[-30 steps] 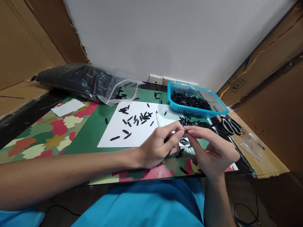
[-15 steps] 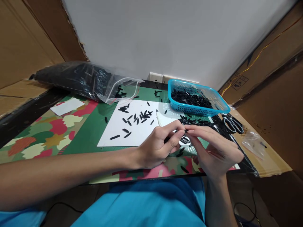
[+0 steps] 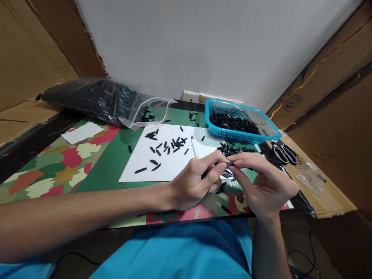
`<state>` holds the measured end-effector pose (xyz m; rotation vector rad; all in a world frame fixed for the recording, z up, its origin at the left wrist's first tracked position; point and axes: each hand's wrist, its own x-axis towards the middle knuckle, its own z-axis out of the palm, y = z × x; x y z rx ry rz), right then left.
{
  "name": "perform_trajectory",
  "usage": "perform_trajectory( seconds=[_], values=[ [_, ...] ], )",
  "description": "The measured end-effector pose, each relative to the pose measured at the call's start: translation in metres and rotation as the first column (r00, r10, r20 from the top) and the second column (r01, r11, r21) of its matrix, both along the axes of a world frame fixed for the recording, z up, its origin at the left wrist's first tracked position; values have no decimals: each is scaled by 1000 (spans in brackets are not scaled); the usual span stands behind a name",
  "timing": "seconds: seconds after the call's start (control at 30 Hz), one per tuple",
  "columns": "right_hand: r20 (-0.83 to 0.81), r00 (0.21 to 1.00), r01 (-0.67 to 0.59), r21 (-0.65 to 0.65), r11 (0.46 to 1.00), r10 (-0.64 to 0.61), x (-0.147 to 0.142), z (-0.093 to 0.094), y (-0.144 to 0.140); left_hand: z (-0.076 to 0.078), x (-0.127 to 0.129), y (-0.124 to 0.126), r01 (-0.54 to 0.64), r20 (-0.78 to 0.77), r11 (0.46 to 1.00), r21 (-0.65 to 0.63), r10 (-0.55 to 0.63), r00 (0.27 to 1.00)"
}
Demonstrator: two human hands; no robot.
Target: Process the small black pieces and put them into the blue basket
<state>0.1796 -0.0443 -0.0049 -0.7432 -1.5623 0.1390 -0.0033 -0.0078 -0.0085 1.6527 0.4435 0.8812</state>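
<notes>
Between the fingertips of both hands is a small, slim black piece (image 3: 229, 164), its kind too small to make out. My left hand (image 3: 200, 178) pinches one end, with its other fingers curled. My right hand (image 3: 261, 178) grips the other end between thumb and fingers. Beneath and behind the hands lies a pile of similar black pieces (image 3: 228, 149), partly hidden by my fingers. More loose black pieces (image 3: 177, 143) are scattered on the white sheet of paper (image 3: 133, 162) to the left. A white pencil-like stick (image 3: 195, 147) rests on the sheet beside my left hand.
A blue perforated basket (image 3: 238, 136) holding many black pieces stands at the back right. Scissors (image 3: 283, 153) lie right of it, near a clear plastic bag (image 3: 310, 178). A large zip bag (image 3: 95, 99) of black material lies back left. Cardboard (image 3: 334, 116) and a wall (image 3: 174, 46) enclose the table.
My fingertips have parted slightly, so more of the black piece shows between them. Both hands stay in nearly the same place, and the view has shifted a little.
</notes>
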Motion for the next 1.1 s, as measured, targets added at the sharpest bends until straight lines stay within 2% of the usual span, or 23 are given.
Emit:
perform_trajectory(
  seconds=[0.2,0.3,0.37,0.43,0.47,0.53,0.57,0.6,0.63,0.67,0.7,0.73,0.77,0.83,0.9,1.1],
  values=[
    [41,998,40,-25,999,-38,2,0,-1,3,0,0,7,1,998,-65,-7,1000],
    [35,994,105,-12,994,-104,3,-2,-4,4,1,1,10,21,993,-117,-8,1000],
    [-1,980,199,47,979,-199,2,-1,-7,5,2,2,13,48,989,-146,-6,999],
    [-93,925,378,151,914,-367,-1,5,-9,5,3,3,14,74,985,-173,-2,997],
    [-174,872,486,212,848,-457,-2,9,-10,5,3,4,11,81,983,-183,4,997],
    [-359,732,676,278,682,-579,-3,22,-6,6,3,6,-8,78,982,-188,23,997],
    [-413,684,723,271,636,-602,0,29,-2,5,3,7,-18,74,982,-186,32,997],
    [-423,660,744,251,620,-621,4,36,3,5,2,8,-26,70,982,-185,39,997],
    [-346,689,717,201,668,-636,11,42,8,5,2,9,-31,67,982,-186,45,997],
    [-211,743,666,136,734,-635,18,46,13,4,1,10,-34,64,981,-191,46,997],
    [-58,773,634,80,769,-632,27,48,18,4,1,10,-36,61,979,-199,49,997],
    [87,768,635,30,772,-635,36,48,22,3,1,10,-38,57,977,-209,51,997],
    [163,757,644,-14,765,-633,43,46,24,3,0,11,-39,55,975,-219,52,997],
    [202,768,632,-84,770,-608,53,38,23,3,0,10,-38,57,971,-236,53,997],
    [218,811,577,-153,802,-542,53,28,17,4,1,10,-31,63,967,-252,48,997],
    [211,960,240,-289,927,-183,22,15,-4,6,3,11,10,17,935,-354,-4,1000]
  ],
)
